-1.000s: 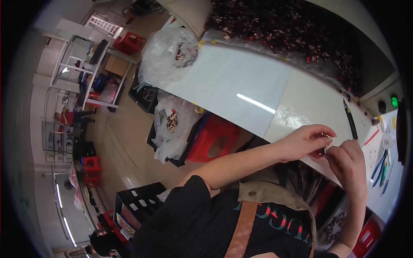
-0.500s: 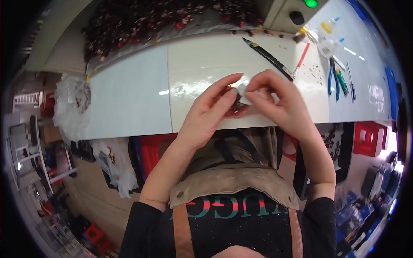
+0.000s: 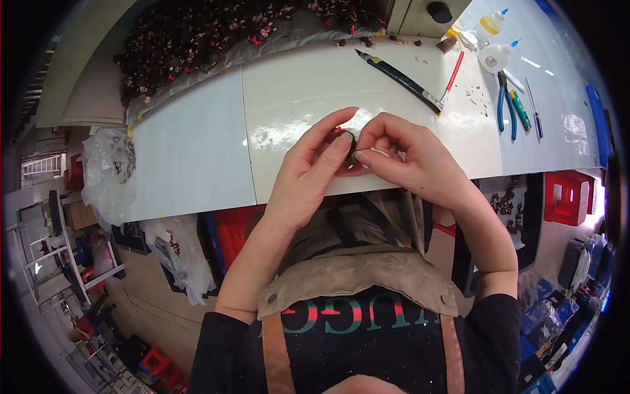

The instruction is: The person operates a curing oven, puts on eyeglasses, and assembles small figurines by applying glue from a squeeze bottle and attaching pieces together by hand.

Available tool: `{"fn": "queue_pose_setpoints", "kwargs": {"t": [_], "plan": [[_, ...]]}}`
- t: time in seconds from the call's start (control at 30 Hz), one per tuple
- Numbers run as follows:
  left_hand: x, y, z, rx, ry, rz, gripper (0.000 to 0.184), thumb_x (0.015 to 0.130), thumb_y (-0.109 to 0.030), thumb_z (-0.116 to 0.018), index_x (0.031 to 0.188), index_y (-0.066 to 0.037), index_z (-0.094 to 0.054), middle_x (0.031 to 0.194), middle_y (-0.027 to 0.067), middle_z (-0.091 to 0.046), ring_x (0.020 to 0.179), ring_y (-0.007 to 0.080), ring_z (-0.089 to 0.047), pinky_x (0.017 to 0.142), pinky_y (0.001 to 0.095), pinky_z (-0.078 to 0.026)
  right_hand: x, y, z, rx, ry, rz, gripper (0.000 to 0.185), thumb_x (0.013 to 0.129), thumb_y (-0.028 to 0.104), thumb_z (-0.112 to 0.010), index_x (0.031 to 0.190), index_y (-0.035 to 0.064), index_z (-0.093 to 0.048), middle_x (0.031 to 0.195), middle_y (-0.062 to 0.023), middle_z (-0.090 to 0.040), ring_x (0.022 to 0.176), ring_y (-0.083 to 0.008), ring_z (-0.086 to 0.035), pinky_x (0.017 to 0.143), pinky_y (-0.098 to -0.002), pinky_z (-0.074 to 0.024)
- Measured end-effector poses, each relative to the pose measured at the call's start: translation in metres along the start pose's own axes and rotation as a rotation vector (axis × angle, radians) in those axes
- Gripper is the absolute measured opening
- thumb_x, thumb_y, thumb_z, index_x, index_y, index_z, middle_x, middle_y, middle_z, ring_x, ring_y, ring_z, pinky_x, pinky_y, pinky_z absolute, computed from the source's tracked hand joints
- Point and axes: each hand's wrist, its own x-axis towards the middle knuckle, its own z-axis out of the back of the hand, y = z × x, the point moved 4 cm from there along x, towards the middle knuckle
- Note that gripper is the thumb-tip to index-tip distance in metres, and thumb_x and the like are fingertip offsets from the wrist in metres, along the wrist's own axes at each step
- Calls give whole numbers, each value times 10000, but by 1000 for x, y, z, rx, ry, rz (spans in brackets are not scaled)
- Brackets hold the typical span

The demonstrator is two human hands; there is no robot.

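Observation:
My left hand (image 3: 303,169) is closed around a small dark brown figurine (image 3: 352,139) with a bit of red on it, held just above the table's front edge. The thumb presses on the piece, and the fingers cover much of it. My right hand (image 3: 415,156) is pinched, fingers curled, with its tips against the figurine's right side. Between those fingers shows a small white piece (image 3: 379,152), perhaps tissue or cloth; most of it is hidden.
Behind lies a heap of small dark figurines (image 3: 197,46). To the right are a black utility knife (image 3: 401,82), a red-handled brush (image 3: 454,77), blue pliers (image 3: 505,108), a green-handled tool (image 3: 520,110), a screwdriver (image 3: 538,121) and needle-tipped bottles (image 3: 493,60). Plastic bags (image 3: 108,174) hang left.
Both hands have shifted slightly left in view, along with the whole scene. The white piece stood out more above the figurine before; now my right fingers cover more of it.

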Motion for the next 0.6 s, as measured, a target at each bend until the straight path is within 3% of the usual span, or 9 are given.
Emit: {"fn": "queue_pose_setpoints", "kwargs": {"t": [0.13,0.3,0.5,0.6], "plan": [[-1,-3,-2,-22,-48,-13,355,971,-217,-537,1275,-35,-506,1001,39,-542,899,115,-582,800,249,-517,-5,-3,14,0,-27,-34,124,869,129,-632,930,39,-573,711,71,-467,666,-7,-408,620,-178,-351],[-1,-5,-2,-1,-22,11,263,985,-222,-507,1173,-40,-530,932,-11,-532,866,80,-556,825,306,-524,-16,-6,25,140,-275,34,134,899,151,-614,945,30,-580,744,57,-517,676,-19,-442,599,-182,-370],[-1,1,-1,19,-20,6,241,974,-251,-531,1119,-59,-548,917,-11,-538,833,78,-562,760,292,-525,-17,1,-3,303,-252,199,169,896,123,-623,1019,31,-552,767,51,-525,701,-24,-465,631,-185,-382],[-1,2,2,5,-48,-7,245,972,-264,-537,1111,-63,-550,912,-2,-549,811,91,-575,739,286,-519,-15,-9,-4,34,-182,156,203,879,127,-644,1034,36,-549,717,34,-506,652,-39,-445,585,-203,-382]]}}
